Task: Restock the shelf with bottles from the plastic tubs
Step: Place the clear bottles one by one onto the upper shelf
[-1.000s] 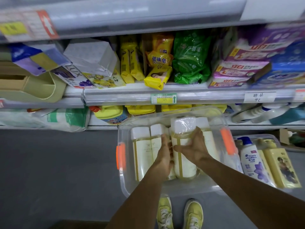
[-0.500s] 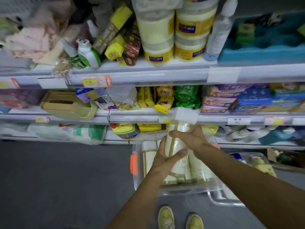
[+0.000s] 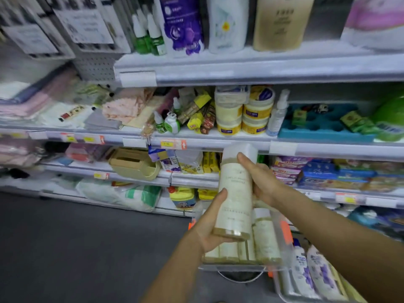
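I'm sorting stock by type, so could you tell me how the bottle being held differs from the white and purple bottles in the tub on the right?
The held bottle is cream, cylindrical, upright, gripped by left hand and right hand. The white and purple bottles have purple flower labels and lie in their tub, untouched.

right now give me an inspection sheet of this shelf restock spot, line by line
surface: dark grey floor below the white shelving; nothing seen lying on it at left.
job's things: cream bottle lifted upright above the clear plastic tub, which holds more cream bottles; second tub at lower right holds white and purple bottles.
clutter: tilted boxes and small dropper bottles around the stacked jars; beige holder one shelf lower.
grippers: left hand holds the bottle near its base; right hand holds it near the cap.
cables: nothing seen.
surroundings: large bottles on the top shelf; soap packs at right.
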`<state>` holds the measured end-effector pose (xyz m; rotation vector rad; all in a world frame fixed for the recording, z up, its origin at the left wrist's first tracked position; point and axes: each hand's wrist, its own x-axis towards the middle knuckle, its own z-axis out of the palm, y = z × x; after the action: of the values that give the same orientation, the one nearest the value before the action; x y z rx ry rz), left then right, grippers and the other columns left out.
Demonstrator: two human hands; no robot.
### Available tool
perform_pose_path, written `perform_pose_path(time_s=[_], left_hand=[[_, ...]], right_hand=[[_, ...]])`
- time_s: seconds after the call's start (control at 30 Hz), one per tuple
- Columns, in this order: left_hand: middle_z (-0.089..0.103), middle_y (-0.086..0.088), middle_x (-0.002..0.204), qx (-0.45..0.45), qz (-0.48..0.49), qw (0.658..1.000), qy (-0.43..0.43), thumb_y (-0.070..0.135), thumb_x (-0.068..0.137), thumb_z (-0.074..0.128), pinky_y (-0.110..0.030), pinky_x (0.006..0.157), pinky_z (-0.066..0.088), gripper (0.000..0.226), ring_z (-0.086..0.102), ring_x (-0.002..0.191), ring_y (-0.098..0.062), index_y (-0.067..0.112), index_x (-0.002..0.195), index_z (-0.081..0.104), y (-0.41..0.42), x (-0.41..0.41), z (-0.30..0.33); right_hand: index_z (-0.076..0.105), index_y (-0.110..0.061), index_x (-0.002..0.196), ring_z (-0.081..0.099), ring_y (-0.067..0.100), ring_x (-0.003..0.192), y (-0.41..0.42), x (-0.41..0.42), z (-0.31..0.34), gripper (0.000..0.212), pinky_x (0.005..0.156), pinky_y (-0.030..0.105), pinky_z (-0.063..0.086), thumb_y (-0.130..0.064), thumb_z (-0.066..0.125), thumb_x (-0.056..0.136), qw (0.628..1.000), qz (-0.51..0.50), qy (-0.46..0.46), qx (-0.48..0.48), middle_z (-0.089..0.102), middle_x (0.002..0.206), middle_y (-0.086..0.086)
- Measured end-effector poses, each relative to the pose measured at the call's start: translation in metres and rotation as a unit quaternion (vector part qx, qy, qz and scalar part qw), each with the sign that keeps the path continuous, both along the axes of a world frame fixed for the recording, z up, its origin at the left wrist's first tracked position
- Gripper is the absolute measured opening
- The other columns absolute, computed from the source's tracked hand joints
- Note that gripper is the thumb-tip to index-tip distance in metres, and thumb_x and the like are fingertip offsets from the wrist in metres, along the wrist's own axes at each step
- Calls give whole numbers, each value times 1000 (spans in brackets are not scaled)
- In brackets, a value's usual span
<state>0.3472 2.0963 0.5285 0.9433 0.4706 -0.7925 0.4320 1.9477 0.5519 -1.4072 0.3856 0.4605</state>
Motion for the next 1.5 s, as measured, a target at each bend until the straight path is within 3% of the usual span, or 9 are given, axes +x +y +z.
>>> perform_pose_path(time_s=[0.13, 0.23, 0.6, 0.77, 0.9, 1.1, 1.23, 1.37, 1.5], left_hand=[[69, -14, 119, 23, -34, 998, -53, 78, 77, 52, -61, 93, 49, 83, 66, 106, -34, 19, 135, 59, 7, 7, 43], [74, -12, 105, 77, 7, 991, -109, 77, 86, 37, -45, 79, 56, 77, 70, 91, -28, 18, 125, 64, 0, 12, 86], [76, -9, 101, 91, 127, 938, -309, 70, 95, 27, -35, 70, 57, 68, 72, 82, -23, 23, 126, 64, -23, 17, 207], [76, -7, 103, 98, 118, 923, -354, 72, 94, 22, -40, 77, 58, 66, 74, 90, -23, 30, 120, 65, -25, 18, 238], [74, -9, 113, 115, 121, 909, -382, 75, 89, 31, -50, 90, 56, 69, 72, 103, -27, 29, 131, 59, -19, 20, 254], [70, -5, 120, 150, 119, 874, -446, 64, 77, 57, -55, 94, 54, 61, 69, 108, -26, 31, 128, 50, 2, 29, 288], [70, -2, 118, 197, 95, 849, -481, 62, 76, 59, -49, 89, 57, 57, 70, 105, -20, 28, 121, 53, 19, 36, 314], [69, 5, 115, 281, 68, 797, -531, 59, 90, 51, -20, 66, 56, 50, 70, 94, -5, 27, 127, 51, 42, 53, 351], [71, 5, 113, 289, 81, 778, -551, 62, 89, 52, -26, 66, 58, 48, 72, 92, -7, 28, 123, 54, 57, 66, 379]], right_hand=[[64, -13, 111, 70, 23, 94, 4, -4, 55, 51, 91, 43, 54, -55, 66, 82, 997, -7, -71, -27, 73, 103, 7], [66, -12, 111, 71, 24, 92, 8, -10, 99, 45, 77, 35, 56, -50, 64, 86, 989, -4, -143, -40, 74, 101, 8], [50, -18, 131, 69, 20, 103, -23, -40, 229, 63, 86, 38, 56, -46, 68, 78, 948, 145, -283, -19, 69, 119, 3], [56, -19, 124, 70, 14, 100, -27, -56, 258, 42, 83, 33, 57, -27, 70, 85, 925, 188, -325, -49, 71, 114, 0], [55, -20, 122, 71, 12, 95, -21, -56, 275, 41, 67, 25, 57, -22, 72, 84, 920, 168, -350, -51, 71, 111, -1], [58, -13, 122, 71, 16, 96, -8, -37, 303, 46, 73, 34, 58, -20, 75, 79, 916, 123, -381, -17, 72, 109, 1], [58, -12, 119, 72, 18, 96, 3, -26, 319, 55, 79, 38, 57, -23, 78, 69, 908, 109, -404, 2, 73, 107, 2], [60, -10, 116, 72, 21, 95, 21, -12, 344, 56, 82, 43, 57, -27, 78, 66, 901, 87, -424, 23, 73, 108, 5], [63, -10, 112, 72, 19, 91, 38, 1, 371, 37, 77, 39, 58, -21, 75, 79, 889, 69, -453, 11, 74, 103, 3]])
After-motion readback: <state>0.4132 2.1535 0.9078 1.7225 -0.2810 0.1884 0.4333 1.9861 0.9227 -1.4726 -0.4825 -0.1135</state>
